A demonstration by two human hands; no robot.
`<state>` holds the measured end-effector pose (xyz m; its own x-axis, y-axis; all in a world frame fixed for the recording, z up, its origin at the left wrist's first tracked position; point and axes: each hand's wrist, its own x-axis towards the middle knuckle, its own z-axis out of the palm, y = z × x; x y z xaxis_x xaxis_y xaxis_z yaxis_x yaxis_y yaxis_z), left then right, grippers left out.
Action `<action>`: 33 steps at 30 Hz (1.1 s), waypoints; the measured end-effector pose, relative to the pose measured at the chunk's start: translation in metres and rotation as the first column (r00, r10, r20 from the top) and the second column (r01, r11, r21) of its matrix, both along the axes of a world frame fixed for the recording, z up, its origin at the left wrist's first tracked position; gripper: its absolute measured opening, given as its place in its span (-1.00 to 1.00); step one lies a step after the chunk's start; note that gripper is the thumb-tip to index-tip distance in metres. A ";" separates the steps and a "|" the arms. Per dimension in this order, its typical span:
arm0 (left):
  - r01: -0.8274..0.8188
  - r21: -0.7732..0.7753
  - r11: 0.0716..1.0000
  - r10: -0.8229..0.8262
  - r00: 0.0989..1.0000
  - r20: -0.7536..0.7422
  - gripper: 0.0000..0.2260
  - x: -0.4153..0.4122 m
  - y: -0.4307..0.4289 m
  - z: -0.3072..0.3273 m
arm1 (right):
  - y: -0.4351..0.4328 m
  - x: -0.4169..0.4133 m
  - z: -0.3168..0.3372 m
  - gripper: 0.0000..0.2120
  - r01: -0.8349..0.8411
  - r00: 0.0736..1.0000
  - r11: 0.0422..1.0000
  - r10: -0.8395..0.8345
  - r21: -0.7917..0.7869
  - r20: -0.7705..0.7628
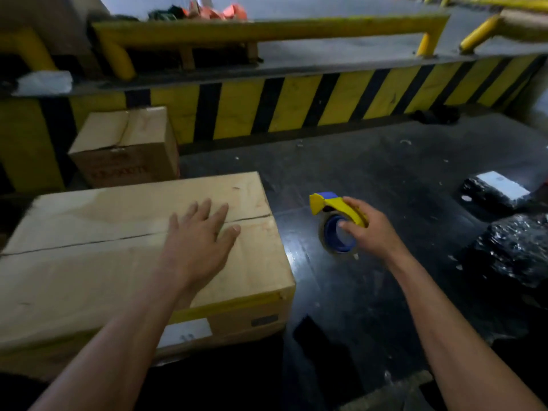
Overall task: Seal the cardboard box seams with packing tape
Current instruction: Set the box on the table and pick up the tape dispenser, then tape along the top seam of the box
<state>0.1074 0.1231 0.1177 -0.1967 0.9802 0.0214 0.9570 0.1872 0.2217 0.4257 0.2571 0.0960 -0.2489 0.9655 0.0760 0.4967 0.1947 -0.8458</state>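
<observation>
Clearly nothing is taped: left hand (201,235) lies flat and open on the box (133,247) by its bare seam (89,242); right hand (366,229) grips the dispenser (338,215).

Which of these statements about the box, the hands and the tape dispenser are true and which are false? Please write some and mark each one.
1. The left hand lies flat on top of the large cardboard box. True.
2. The right hand holds a pair of scissors. False: it holds a yellow and blue tape dispenser.
3. The center seam on top of the large box is already covered with tape. False: the seam shows as an open dark line with no tape on it.
4. A smaller cardboard box stands behind the large one. True.
5. The dispenser is pressed on the box top. False: it is off to the right of the box, above the dark floor.
</observation>
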 end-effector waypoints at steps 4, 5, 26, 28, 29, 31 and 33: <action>0.041 -0.023 0.999 -0.040 0.999 0.033 -0.45 -0.016 -0.011 0.003 | -0.016 -0.043 0.069 -0.42 -0.029 0.999 0.993 0.027 0.114 0.016; 0.043 -0.034 0.998 -0.042 0.998 0.036 -0.45 -0.022 -0.015 0.004 | -0.021 -0.057 0.082 -0.38 -0.041 0.999 0.990 0.039 0.131 0.019; -0.409 -0.030 0.912 0.385 0.830 0.404 -0.48 -0.227 -0.148 0.010 | -0.091 -0.396 0.111 -0.36 -0.608 0.762 0.794 0.579 0.012 0.288; -0.453 0.014 0.892 0.349 0.706 0.617 -0.50 -0.229 -0.153 0.005 | -0.095 -0.404 0.100 -0.36 -0.628 0.738 0.778 0.603 -0.019 0.304; -0.477 0.037 0.878 0.310 0.624 0.717 -0.52 -0.229 -0.154 0.005 | -0.095 -0.405 0.097 -0.37 -0.633 0.732 0.774 0.608 -0.021 0.308; -0.527 0.045 0.849 0.270 0.505 0.820 -0.54 -0.230 -0.152 0.004 | -0.092 -0.407 0.097 -0.33 -0.653 0.712 0.757 0.620 -0.015 0.331; -0.530 0.044 0.847 0.273 0.504 0.819 -0.55 -0.234 -0.151 0.004 | -0.089 -0.409 0.099 -0.25 -0.675 0.684 0.738 0.630 -0.010 0.367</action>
<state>-0.1263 -0.0275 0.1220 -0.6335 0.7665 -0.1058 0.2323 0.3189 0.9189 0.0172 0.1682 0.1952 -0.8428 0.5373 -0.0306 0.4429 0.6603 -0.6065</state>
